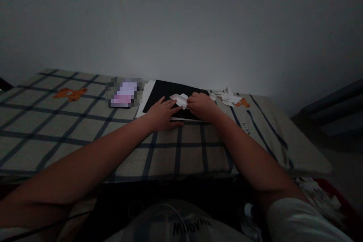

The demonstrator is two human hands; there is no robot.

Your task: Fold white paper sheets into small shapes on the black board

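Observation:
A small piece of folded white paper (178,99) lies on a black flat board or folder (167,87) on the table. My left hand (163,115) is spread beside it, its fingertips resting on the paper's left part and the thumb apart. At the paper's right end, my right hand (202,106) is closed, with fingers and thumb pinching the edge. Part of the paper is hidden behind the right hand's fingers. White sheets (146,98) stick out from under the black board on its left side.
Several folded white paper pieces (227,96) lie right of the board. A phone-like device (123,94), partly pixelated, rests to the left. The checked tablecloth (85,121) bears orange animal prints. A plain wall (181,26) stands behind the table.

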